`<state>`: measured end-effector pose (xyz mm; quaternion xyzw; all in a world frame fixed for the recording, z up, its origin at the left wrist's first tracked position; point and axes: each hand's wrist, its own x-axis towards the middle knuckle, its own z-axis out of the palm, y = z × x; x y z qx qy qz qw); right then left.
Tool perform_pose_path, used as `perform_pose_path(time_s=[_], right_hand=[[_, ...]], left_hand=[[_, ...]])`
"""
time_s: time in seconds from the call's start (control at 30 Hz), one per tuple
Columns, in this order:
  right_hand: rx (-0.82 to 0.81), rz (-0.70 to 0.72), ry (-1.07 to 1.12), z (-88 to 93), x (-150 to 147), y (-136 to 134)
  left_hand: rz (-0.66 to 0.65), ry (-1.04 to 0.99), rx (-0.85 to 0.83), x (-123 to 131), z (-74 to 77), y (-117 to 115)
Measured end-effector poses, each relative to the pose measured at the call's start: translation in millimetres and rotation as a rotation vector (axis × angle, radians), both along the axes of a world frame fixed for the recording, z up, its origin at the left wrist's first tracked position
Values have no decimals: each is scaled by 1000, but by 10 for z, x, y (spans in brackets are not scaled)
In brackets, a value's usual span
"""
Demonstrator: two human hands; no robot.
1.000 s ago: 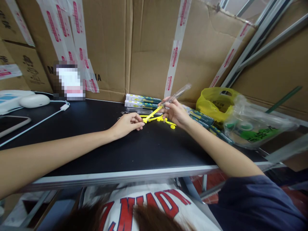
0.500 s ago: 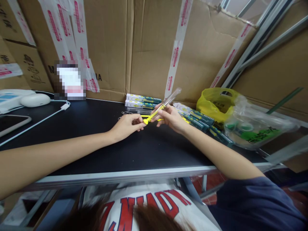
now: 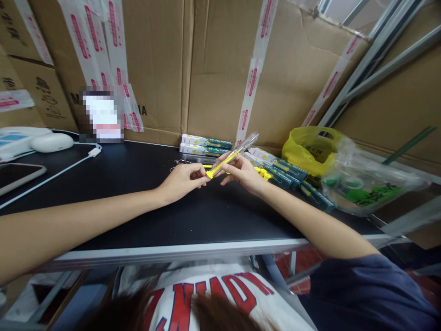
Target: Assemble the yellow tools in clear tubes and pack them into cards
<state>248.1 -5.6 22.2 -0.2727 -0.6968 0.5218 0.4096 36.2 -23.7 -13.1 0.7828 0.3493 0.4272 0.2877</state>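
Note:
My right hand (image 3: 241,172) grips a clear plastic tube (image 3: 246,143) that slants up to the right, with a yellow stick-like piece (image 3: 220,165) partly inside it. My left hand (image 3: 182,179) pinches the yellow piece's lower end just above the black tabletop (image 3: 138,202). Behind the hands lie a few loose yellow pieces (image 3: 263,173) and several packaged tubes with white and green labels (image 3: 206,143).
A yellow plastic bag (image 3: 310,149) and a clear bag (image 3: 361,181) with green items sit at the right. A white device (image 3: 51,142), a cable (image 3: 62,170) and a tablet (image 3: 17,174) lie at the left. Taped cardboard boxes (image 3: 213,69) stand behind the table.
My right hand has drawn the tube left and lower, toward my left hand. The yellow piece sits deeper in the tube. My left hand has barely moved.

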Motion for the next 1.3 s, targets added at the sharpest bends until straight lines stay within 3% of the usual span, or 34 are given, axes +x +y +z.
perform_pose_path(time_s=[0.93,1.3], right_hand=[[-9,2,-17,-57,-8,-4],[-86,38,19,-166,-33,-17]], left_hand=[[12,66,104,-5,1,-51],[41,220,154,-41,9,-69]])
